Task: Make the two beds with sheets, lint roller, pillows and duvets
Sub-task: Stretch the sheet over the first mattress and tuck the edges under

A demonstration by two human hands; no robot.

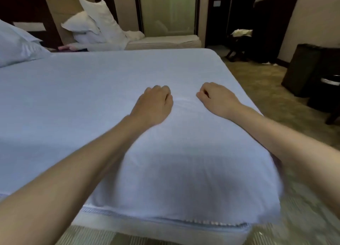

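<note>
A pale blue-white sheet (103,90) covers the near bed and hangs over its foot corner. My left hand (153,105) rests knuckles-up on the sheet near that corner, fingers curled under. My right hand (215,97) lies a little to its right, also curled into a loose fist on the sheet. A small ridge of fabric sits between the two hands; whether either hand pinches it I cannot tell. A pillow (16,44) lies at the head of this bed, far left. The second bed (165,41) behind shows a bare mattress with pillows (95,25) heaped against its headboard.
Carpeted floor (266,97) runs along the right side and foot of the near bed. A dark cabinet (303,68) and a bin stand at the right. A dark stool with cloth on it stands at the back right. A glass door is behind the second bed.
</note>
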